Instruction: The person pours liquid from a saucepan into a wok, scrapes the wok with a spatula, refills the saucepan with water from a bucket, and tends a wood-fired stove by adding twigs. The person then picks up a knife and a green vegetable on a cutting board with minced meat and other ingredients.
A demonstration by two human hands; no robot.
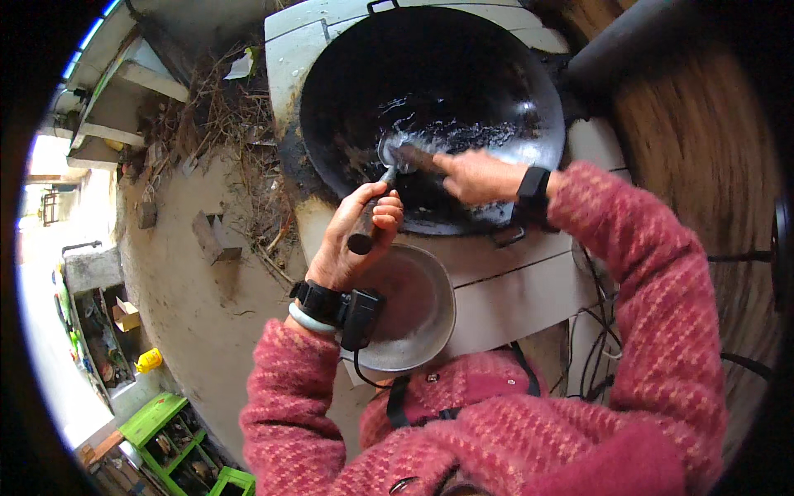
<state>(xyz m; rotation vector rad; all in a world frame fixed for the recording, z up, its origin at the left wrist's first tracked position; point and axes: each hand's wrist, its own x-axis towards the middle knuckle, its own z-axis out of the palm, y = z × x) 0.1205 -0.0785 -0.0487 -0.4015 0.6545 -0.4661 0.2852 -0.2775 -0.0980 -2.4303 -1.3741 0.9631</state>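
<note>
A large dark wok is set into a white-tiled stove top, with splashing water in its bottom. My left hand grips the dark handle of a metal ladle, whose head is inside the wok. In my right hand is a brown brush-like scrubber, blurred, its end against the ladle's head. Below my left forearm, a shallow round metal basin rests at the stove's front edge, partly covered by my wrist and the black device strapped there.
Dry twigs lie heaped left of the stove. A small box-like block stands on the floor. Green shelving and a yellow container are at lower left. Black cables hang by the stove's right side, near a thick pipe.
</note>
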